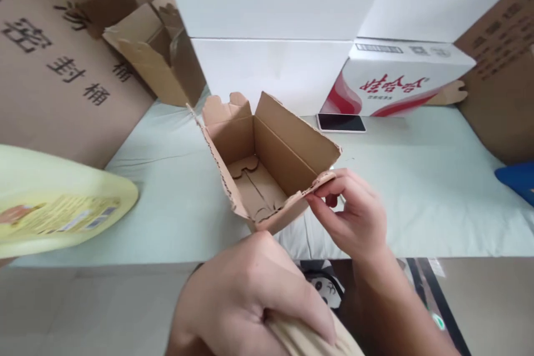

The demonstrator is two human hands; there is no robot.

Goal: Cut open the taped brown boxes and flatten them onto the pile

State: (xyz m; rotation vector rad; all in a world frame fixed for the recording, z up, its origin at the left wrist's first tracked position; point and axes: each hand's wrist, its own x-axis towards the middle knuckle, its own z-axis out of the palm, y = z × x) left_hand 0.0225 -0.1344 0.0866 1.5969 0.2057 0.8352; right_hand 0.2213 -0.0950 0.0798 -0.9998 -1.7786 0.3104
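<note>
- A small brown corrugated cardboard box (271,150) sits tilted near the front edge of the pale green cloth-covered surface (417,189). It is open and holds nothing; only its folded bottom tabs show.
- The right hand (354,217) has its fingers (329,188) pinched together on the box's near flap (319,181).
- The left hand (246,295) is closed tight round a soft beige thing (300,339).
- To my eye, pinching close to the crease would bend the flap cleanly and keep the box from sliding.
- A second open brown carton (154,50) stands behind, its contents hidden.
</note>
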